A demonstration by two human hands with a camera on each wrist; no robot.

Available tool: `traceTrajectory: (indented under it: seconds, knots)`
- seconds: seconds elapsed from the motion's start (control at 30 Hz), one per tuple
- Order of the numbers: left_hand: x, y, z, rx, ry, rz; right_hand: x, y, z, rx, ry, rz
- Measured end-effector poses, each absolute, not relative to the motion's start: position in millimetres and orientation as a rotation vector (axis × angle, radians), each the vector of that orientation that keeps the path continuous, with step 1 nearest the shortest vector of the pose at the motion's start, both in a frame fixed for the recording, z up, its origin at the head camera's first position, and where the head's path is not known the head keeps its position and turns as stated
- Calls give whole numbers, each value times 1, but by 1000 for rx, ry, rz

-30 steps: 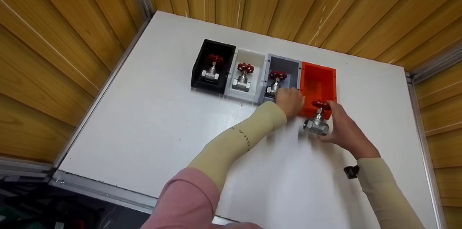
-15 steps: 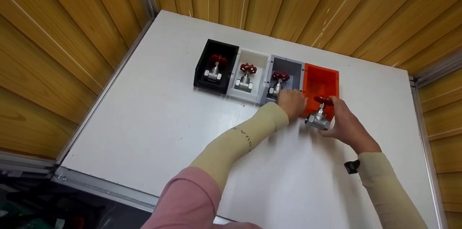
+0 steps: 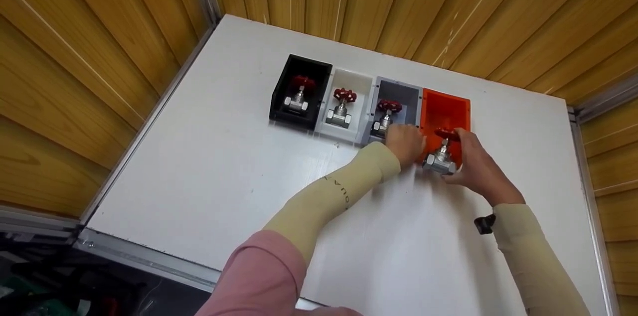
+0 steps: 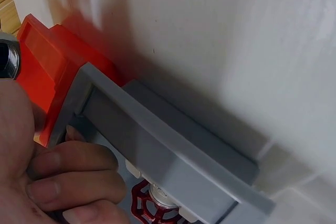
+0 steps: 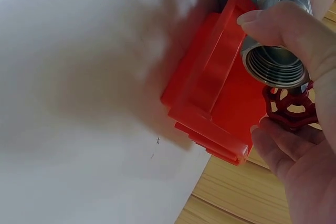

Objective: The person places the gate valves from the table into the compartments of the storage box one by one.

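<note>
My right hand [image 3: 478, 166] grips a gate valve [image 3: 439, 160], a silvery metal body with a red handwheel, over the front part of the orange bin [image 3: 445, 108]. In the right wrist view the thumb lies on the valve body [image 5: 278, 61], its threaded end facing the camera, with fingers at the handwheel [image 5: 292, 107]. My left hand [image 3: 404, 142] grips the wall between the grey bin [image 3: 397, 87] and the orange one. Its fingers [image 4: 79, 166] curl into the grey bin, beside another valve [image 3: 384, 119] standing there, partly hidden by the hand.
A white bin [image 3: 353, 77] and a black bin [image 3: 309, 63] continue the row to the left, each with a red-wheeled valve inside. The row stands on a white table [image 3: 209, 156], with wood-patterned walls [image 3: 369, 7] behind and at both sides.
My right hand has carried the valve slightly up and forward, further over the orange bin. The left hand keeps its grip on the bin wall. The head view has shifted slightly.
</note>
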State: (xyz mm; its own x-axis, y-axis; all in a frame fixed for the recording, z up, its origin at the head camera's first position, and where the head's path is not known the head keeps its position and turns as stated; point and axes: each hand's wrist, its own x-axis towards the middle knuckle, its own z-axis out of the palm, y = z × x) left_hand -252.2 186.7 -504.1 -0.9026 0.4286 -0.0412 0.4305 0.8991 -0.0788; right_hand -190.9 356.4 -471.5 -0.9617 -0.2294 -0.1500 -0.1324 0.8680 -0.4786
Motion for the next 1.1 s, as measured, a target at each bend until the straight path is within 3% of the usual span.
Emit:
traceTrajectory:
  seconds: [1.1]
  knots:
    - [-250, 188, -505, 689, 3064, -159, -217, 366, -468, -260, 2845, -625]
